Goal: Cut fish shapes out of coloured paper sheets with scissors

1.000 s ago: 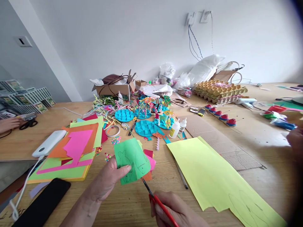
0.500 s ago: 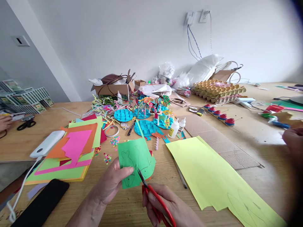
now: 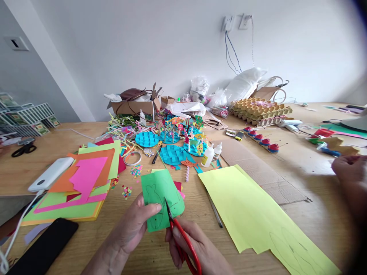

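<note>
My left hand (image 3: 134, 219) pinches the lower left edge of a green paper (image 3: 156, 183), thumb on top. Pencil outlines of fish are drawn on the paper. My right hand (image 3: 195, 244) grips red-handled scissors (image 3: 185, 238), fingers wrapped around the handles. The dark blades overlap the middle of the paper, between the drawn fish; how far apart they are is hard to make out. Yellow paper (image 3: 246, 206), also with pencil outlines, lies to the right of my hands. A pen (image 3: 215, 210) rests along its left edge.
Coloured paper sheets (image 3: 94, 164), a white power bank (image 3: 51, 173) and a black phone (image 3: 46, 248) lie left. Ahead are blue discs with paper fish (image 3: 172, 154) and glue bottles (image 3: 208, 154). Cardboard (image 3: 252, 164) and egg trays (image 3: 260, 109) are at right. Another person's hand (image 3: 351, 172) shows at far right.
The scissors have moved slightly left and up against the green paper. A thin strip that stood up from its top no longer shows. My view has turned a little right.
</note>
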A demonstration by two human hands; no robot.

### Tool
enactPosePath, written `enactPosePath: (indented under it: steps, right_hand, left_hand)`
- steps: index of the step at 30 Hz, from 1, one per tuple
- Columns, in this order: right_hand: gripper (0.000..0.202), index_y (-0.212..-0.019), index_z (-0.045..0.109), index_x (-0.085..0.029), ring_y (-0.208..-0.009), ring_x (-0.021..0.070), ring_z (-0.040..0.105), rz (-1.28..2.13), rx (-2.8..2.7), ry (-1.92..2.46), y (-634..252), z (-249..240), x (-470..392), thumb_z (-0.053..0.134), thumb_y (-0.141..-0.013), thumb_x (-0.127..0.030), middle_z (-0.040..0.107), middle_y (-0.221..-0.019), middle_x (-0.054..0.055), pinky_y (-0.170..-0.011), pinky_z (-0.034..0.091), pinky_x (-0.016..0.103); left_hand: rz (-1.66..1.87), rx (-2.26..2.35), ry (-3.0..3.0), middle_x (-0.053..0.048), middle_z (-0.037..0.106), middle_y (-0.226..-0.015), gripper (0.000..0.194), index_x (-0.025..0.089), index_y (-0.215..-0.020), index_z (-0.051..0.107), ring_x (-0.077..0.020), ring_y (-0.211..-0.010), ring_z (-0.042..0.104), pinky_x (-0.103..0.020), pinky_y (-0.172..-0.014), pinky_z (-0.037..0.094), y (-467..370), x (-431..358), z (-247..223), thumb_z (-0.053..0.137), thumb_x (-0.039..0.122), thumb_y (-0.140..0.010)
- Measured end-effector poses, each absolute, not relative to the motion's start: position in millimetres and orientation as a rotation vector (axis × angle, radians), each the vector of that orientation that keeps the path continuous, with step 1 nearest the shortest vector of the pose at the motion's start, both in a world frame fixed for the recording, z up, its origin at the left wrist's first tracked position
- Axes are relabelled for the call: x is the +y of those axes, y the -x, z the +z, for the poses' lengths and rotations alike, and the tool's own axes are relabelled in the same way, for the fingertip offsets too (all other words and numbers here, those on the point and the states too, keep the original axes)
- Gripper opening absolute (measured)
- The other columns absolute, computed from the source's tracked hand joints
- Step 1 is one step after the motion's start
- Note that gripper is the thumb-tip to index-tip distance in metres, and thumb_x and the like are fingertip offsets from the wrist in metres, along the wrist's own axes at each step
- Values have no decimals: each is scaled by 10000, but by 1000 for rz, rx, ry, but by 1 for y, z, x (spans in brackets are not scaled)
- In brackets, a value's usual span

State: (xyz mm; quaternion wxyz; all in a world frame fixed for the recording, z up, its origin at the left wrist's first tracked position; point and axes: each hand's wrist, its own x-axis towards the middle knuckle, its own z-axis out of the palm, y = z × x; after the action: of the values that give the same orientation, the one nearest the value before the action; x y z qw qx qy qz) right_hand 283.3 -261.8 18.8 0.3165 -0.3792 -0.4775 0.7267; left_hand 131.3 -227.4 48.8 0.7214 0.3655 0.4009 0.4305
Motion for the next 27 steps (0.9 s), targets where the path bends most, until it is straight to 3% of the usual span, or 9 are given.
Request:
enactPosePath:
  steps: [17,23,27]
  right_hand:
    - [541,-675,489,-158,-370,63,362,1882,-1215,1061,-278,23,-262,474,-667,-699,435,-413,-59,-391,267,173]
    - [484,-640,452,-170,-342,53,335,1752,-1334,1059,-276,5,-265,378,-795,-623,411,-394,-65,-370,251,165]
    - [484,-646,445,-177,-347,60,337,1767,-1355,1090,-275,7,-263,381,-780,-637,406,-397,-68,-369,251,170]
  left_hand:
    - [963,836,-786,-36,701,-747,206,165,-862,669,-179,-658,621,-277,-596,499,-129,-226,47,643,200,-660]
    - [972,851,-769,-42,709,-797,299,164,-968,651,-200,-766,633,-278,-664,491,-128,-227,41,629,194,-671]
    - [971,873,-763,-39,714,-821,339,176,-983,649,-204,-790,637,-279,-692,488,-126,-228,42,655,221,-647]
